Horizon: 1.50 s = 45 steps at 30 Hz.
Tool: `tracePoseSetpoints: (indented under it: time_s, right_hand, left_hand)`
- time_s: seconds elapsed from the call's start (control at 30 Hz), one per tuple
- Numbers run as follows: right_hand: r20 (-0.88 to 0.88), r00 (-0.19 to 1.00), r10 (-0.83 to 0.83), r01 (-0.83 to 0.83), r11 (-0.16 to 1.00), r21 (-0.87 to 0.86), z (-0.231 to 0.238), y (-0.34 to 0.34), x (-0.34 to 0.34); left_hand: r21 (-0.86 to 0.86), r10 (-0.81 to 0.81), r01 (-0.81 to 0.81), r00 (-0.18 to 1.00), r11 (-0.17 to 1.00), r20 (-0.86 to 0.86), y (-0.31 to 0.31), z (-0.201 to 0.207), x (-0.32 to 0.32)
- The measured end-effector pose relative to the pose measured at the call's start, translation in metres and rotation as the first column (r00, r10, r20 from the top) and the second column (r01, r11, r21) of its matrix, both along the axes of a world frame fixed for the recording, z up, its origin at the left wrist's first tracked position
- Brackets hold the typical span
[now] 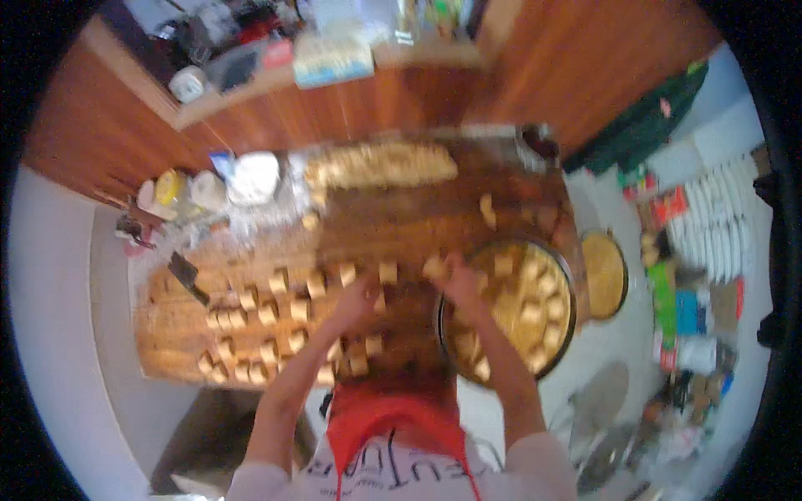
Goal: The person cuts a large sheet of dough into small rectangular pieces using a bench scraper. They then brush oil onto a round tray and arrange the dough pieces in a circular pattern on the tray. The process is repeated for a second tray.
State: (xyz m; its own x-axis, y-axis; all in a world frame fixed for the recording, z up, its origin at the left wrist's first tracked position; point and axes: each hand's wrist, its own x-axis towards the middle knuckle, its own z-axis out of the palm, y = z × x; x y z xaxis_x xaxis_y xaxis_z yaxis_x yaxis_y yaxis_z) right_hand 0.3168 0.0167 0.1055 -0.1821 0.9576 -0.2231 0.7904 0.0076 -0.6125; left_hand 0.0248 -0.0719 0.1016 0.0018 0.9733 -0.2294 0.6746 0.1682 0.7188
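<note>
Head view: at the left edge of the round black-rimmed tray (pixel 501 292), the right hand (pixel 459 285) pinches one pale, blocky dough piece (pixel 434 268); farther left, the left hand (pixel 357 299) blurs, its opening I cannot tell; both forearms stretch forward.

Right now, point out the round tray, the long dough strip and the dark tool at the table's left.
Round tray (pixel 505 292): head view, bare inside floor.
Long dough strip (pixel 383 165): head view, middle of its top.
Dark tool (pixel 183 270): head view, its wide end.

From 1 head-worn fisheye, we look steeply down and slightly forward, at close range, onto the wooden surface (pixel 376 221).
</note>
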Motion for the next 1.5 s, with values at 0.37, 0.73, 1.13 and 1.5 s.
tracePoseSetpoints:
  time_s: [0.37, 0.73, 1.13, 1.5]
  right_hand:
    - [0.039, 0.957, -0.287, 0.287, 0.958, 0.015, 0.034, -0.149, 0.206]
    - [0.199, 0.978, 0.065, -0.099, 0.982, 0.164, -0.019, -0.138, 0.185]
    - [0.339, 0.939, 0.054, -0.077, 0.996, 0.055, -0.022, -0.138, 0.166]
    - [-0.465, 0.785, -0.409, 0.251, 0.896, -0.365, 0.026, -0.172, 0.193]
  left_hand:
    - [-0.415, -0.678, 0.556, 0.438, 0.720, -0.590, 0.069, -0.030, 0.057]
    - [-0.106, -0.337, 0.360, 0.675, 0.927, -0.656, 0.084, -0.116, 0.030]
    - [0.045, 0.011, -0.005, 0.990, 0.999, -0.137, 0.023, -0.041, 0.108]
    - [-0.073, -0.124, 0.151, 0.950, 0.986, 0.285, -0.058, 0.010, 0.326]
